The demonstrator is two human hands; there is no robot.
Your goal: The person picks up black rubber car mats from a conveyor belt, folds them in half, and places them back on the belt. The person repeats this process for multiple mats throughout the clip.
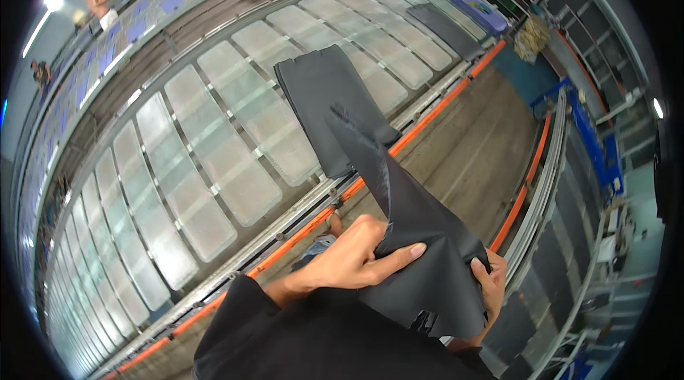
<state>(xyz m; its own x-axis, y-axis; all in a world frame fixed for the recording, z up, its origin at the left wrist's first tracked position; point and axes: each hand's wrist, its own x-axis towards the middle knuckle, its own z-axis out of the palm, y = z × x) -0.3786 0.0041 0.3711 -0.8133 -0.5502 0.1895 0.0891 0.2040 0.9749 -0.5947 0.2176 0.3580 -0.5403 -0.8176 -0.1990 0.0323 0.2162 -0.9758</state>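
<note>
A limp dark grey sheet [434,216] stretches away from my body, creased and folded over along its length. My left hand [349,259] is closed on its left edge, with the thumb pressed on top. On the right edge, my right hand [493,287] pinches the same sheet, thumb above and fingers mostly hidden beneath. The sheet's far, narrow end reaches over a flat stack of similar dark grey sheets [306,95], which rests on pale rectangular plates. Near my body a small black cut-out or mark [423,321] shows on the sheet.
Rows of pale plates [214,123] cover the long table to the left, bordered by an orange rail [306,227]. More dark sheets [445,29] and a purple-blue container [476,11] are at the far end. A second orange rail [524,184] runs on the right. Other people stand far off.
</note>
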